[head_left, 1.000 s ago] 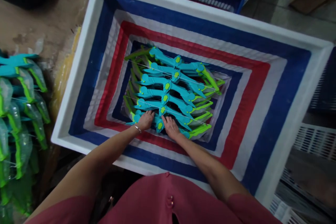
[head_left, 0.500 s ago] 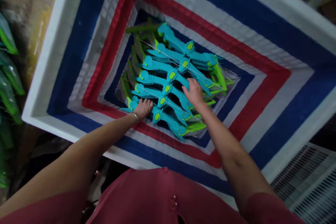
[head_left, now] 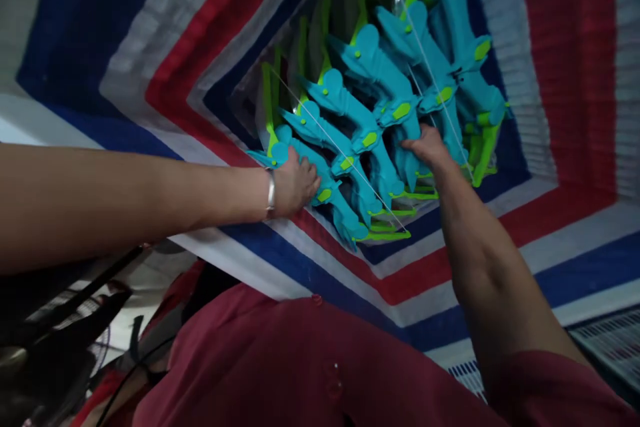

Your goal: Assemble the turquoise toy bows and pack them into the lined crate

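Blue plastic toy bows [head_left: 367,137] with bright green limbs and white strings stand packed in a row on the floor of a large striped container. My left hand [head_left: 296,183], a silver bangle at its wrist, lies over the nearest bow [head_left: 323,195], fingers slightly apart on its blue grip. Farther right, my right hand [head_left: 429,145] reaches down between two bows. Its thumb rests against the blue lower part of one bow [head_left: 410,159], and the fingers, partly hidden, curl behind that part.
The container's red, white and blue woven lining [head_left: 450,257] slopes up around the bows. White slatted plastic crates [head_left: 613,340] stand outside at the lower right. Dark clutter and a cable [head_left: 133,363] lie at the lower left.
My view has moved closer and turned, so the bows look larger. My right hand has gone deeper between the bows, while my left stays on the nearest one.
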`<action>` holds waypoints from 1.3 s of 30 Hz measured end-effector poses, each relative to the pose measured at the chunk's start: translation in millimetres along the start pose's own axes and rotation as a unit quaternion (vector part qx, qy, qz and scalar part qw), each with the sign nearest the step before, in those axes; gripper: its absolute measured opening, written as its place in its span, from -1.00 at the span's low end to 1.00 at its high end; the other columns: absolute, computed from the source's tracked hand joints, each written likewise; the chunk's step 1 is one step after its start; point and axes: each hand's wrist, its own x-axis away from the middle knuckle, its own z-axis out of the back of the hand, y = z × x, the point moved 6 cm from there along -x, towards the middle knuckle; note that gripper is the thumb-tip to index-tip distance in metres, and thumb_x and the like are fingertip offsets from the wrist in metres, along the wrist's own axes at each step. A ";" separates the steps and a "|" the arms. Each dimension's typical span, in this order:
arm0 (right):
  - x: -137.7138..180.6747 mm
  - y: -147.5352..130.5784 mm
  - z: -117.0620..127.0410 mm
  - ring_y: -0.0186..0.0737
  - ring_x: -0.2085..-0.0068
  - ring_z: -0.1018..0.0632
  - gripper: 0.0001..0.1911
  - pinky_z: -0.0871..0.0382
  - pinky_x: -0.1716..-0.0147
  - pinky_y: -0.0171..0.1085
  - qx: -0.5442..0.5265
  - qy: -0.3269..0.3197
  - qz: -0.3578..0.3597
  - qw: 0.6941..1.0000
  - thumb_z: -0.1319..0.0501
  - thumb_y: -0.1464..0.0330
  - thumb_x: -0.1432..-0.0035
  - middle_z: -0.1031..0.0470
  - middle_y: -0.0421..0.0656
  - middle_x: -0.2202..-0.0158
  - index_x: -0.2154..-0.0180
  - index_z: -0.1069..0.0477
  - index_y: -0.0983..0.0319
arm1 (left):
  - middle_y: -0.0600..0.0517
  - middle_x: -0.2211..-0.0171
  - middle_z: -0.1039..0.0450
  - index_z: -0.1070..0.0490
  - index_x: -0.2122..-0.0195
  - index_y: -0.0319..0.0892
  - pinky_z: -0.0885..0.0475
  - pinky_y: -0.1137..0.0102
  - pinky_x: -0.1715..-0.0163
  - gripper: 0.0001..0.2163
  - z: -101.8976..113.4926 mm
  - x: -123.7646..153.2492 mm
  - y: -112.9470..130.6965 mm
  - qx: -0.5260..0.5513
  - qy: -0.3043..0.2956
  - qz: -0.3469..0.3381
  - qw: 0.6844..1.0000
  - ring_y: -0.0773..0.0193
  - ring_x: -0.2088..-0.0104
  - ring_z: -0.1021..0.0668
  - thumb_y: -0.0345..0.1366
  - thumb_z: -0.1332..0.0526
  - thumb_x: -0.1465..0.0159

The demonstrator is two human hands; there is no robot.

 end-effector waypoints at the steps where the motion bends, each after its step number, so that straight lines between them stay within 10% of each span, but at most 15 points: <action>1: 3.5 -2.8 1.8 -0.09 0.10 -0.60 -0.50 -0.42 0.05 -0.10 -0.015 -0.010 -0.010 1.000 -0.42 0.40 -0.16 -0.59 0.24 0.00 -0.07 -0.46 0.55 | -0.29 -0.17 -0.40 -0.44 -0.13 -0.22 0.07 -0.41 -0.30 -0.55 4.4 18.2 -0.7 0.033 0.014 -0.015 0.999 -0.40 -0.24 -0.37 -0.41 -0.26 -0.18; 6: 11.1 -14.3 4.8 -0.28 0.14 -0.58 -0.39 -0.39 0.08 -0.16 -0.053 -0.070 -0.034 0.996 -0.42 0.48 -0.15 -0.53 0.29 -0.11 -0.20 -0.39 0.54 | -0.13 0.09 -0.39 -0.44 0.02 -0.15 -0.08 -0.34 -0.28 -0.75 38.3 80.9 -33.6 0.262 0.170 -0.020 0.950 -0.29 -0.25 -0.40 -0.26 -0.12 -0.33; 12: 5.3 -5.1 -0.1 -0.28 0.14 -0.64 -0.42 -0.45 0.07 -0.11 -0.130 -0.168 -0.072 0.975 -0.32 0.53 -0.29 -0.49 0.25 -0.19 -0.30 -0.32 0.45 | -0.16 0.05 -0.38 -0.46 -0.01 -0.17 -0.12 -0.38 -0.27 -0.66 69.6 96.2 -36.9 0.212 0.222 0.010 0.952 -0.37 -0.32 -0.34 -0.21 0.00 -0.35; 22: 10.2 -6.2 -1.1 -0.22 0.11 -0.63 -0.45 -0.47 0.06 -0.05 -0.157 -0.139 -0.084 0.974 -0.27 0.56 -0.33 -0.41 0.28 -0.26 -0.31 -0.29 0.48 | -0.16 0.06 -0.48 -0.55 0.08 -0.07 -0.14 -0.31 -0.32 -0.74 60.3 98.2 -9.7 0.103 0.170 0.003 0.980 -0.36 -0.26 -0.41 -0.15 -0.25 -0.24; 29: 18.6 -23.2 6.6 -0.11 -0.10 -0.55 -0.37 -0.32 -0.14 -0.05 -0.042 -0.042 -0.023 0.998 -0.39 0.39 -0.26 -0.44 0.31 -0.21 -0.23 -0.31 0.60 | -0.09 0.36 -0.43 -0.42 0.49 -0.15 -0.09 -0.31 -0.29 -0.75 34.3 73.4 -40.1 0.177 0.281 0.019 0.943 -0.28 -0.05 -0.54 -0.11 -0.31 -0.22; 35: 111.9 -67.8 -16.0 0.14 -0.33 -0.31 -0.44 -0.13 -0.34 0.06 0.042 0.220 0.153 0.963 -0.20 0.19 -0.40 -0.32 0.34 -0.26 -0.22 -0.29 0.48 | -0.06 0.53 -0.36 -0.28 0.67 -0.22 -0.15 -0.39 -0.16 -0.71 39.0 32.9 -73.6 0.202 0.176 -0.002 0.964 -0.27 0.09 -0.59 -0.35 -0.37 -0.08; 39: 196.5 -80.9 -105.3 0.26 -0.15 -0.50 -0.31 -0.39 -0.17 0.19 0.024 0.169 0.249 0.953 -0.04 -0.13 -0.33 -0.50 0.22 -0.03 -0.13 -0.35 0.31 | -0.09 0.51 -0.49 -0.45 0.61 -0.19 -0.43 -0.12 -0.03 -0.82 79.6 39.2 -59.3 0.140 0.142 0.025 0.979 -0.16 0.14 -0.62 -0.44 -0.36 -0.09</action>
